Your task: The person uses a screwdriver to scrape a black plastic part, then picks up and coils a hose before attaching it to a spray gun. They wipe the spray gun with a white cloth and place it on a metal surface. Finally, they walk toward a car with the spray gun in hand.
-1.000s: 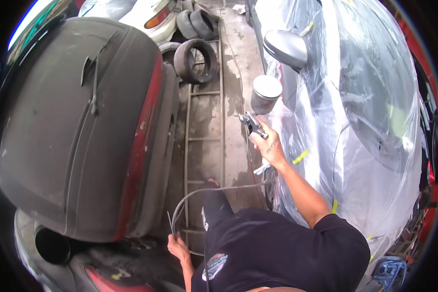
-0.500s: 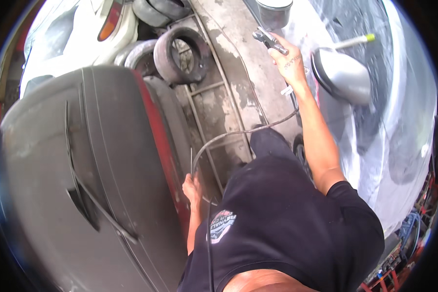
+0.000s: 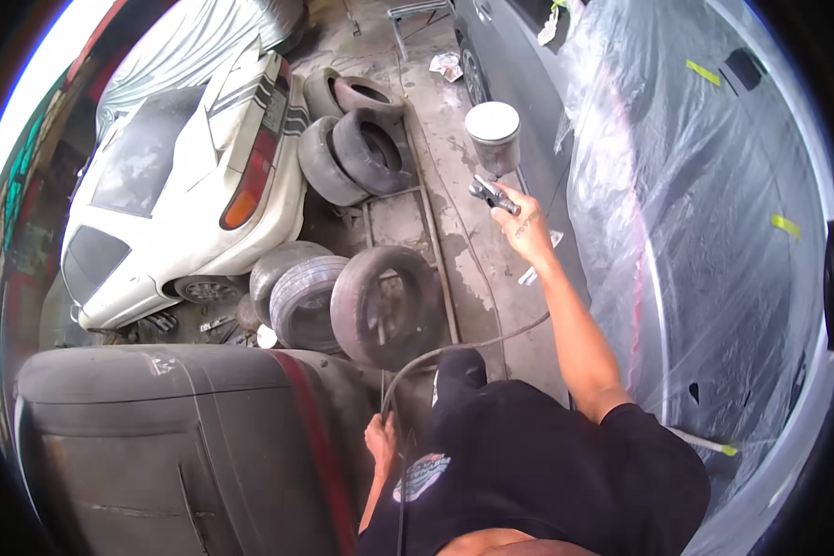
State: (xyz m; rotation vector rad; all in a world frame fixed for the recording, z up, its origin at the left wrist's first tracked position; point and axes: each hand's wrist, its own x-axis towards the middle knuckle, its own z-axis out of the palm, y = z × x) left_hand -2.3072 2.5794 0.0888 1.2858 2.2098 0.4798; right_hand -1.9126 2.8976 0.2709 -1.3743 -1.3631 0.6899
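Observation:
Out in front on the right, my right hand (image 3: 531, 232) is wrapped round a metal spray gun (image 3: 494, 195), held beside a bucket with a pale lid (image 3: 493, 139). A grey hose (image 3: 454, 350) arcs from near my right forearm across to my left hand (image 3: 380, 443). The left fingers are closed round the hose, low at my left side by the dark vehicle. The lower part of the gun is hidden behind my right hand.
Old tyres (image 3: 347, 320) lie ahead on the left, with a metal frame (image 3: 442, 264) beside them on the floor. Beyond stands a white car (image 3: 144, 264). A dark vehicle (image 3: 148, 463) is at near left; plastic sheeting (image 3: 713, 250) covers a car on the right.
The view has swung up and forward, bringing more tyres and the white car into sight. I have moved ahead past the wing mirror. Both hands keep their hold.

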